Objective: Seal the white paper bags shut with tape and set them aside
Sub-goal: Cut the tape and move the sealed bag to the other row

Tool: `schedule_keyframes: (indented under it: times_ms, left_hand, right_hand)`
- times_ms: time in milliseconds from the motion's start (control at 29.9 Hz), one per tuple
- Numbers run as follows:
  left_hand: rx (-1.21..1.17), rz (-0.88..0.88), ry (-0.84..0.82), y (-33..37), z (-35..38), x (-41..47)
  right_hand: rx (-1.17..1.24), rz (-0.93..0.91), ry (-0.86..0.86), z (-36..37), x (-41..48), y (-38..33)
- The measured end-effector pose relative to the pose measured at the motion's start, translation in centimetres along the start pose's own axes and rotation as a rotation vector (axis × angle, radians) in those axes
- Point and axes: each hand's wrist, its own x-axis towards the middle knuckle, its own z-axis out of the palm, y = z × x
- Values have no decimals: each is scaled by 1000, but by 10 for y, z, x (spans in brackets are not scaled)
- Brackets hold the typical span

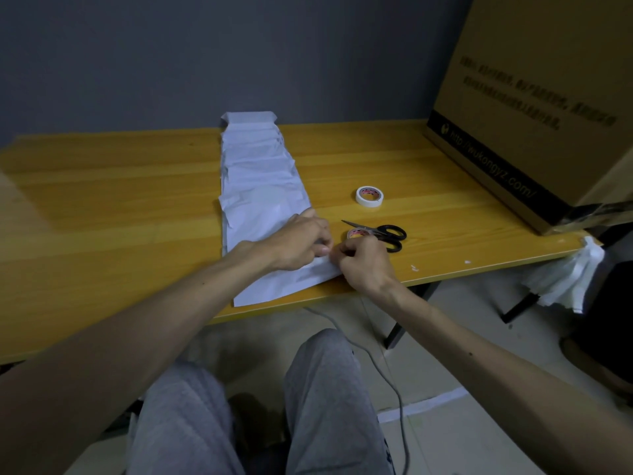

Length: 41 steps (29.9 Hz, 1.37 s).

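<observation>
Head view: curled left hand (pixel 301 243) and right hand (pixel 364 265) both pinch the nearest white paper bag (pixel 274 286).

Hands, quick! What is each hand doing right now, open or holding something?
Left hand: fingers curled, pinching the paper bag at its edge.
Right hand: fingers curled, pinching the same edge; anything more cannot be told.

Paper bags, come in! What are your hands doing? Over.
Left hand and right hand both pinching nearest bag at its right edge. Other bags lined up behind. Scissors and tape roll beside right hand, not blocking.
</observation>
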Motion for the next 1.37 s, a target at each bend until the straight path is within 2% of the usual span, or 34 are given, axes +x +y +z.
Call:
schedule_keyframes:
  times_ms: [167,434,801,968,1202,1369]
  left_hand:
    - [-53,-34,-42,-2,-3,-2]
    - [-16,-19,-40,-4,-3,0]
    - [-21,-18,-90,-1,-1,-4]
    - [-19,-23,-46,0,3,-6]
    - [-123,-63,56,-9,-1,-24]
    - [-104,-139,167,-22,-15,-59]
  right_hand:
    - [13,7,43,9,-5,1]
    - [205,137,-99,-8,1,-2]
    - [-25,73,-66,6,-6,-6]
    - [14,112,-17,5,-9,-7]
    - [62,153,-113,-5,-2,-3]
    - [-34,100,-172,-9,-4,0]
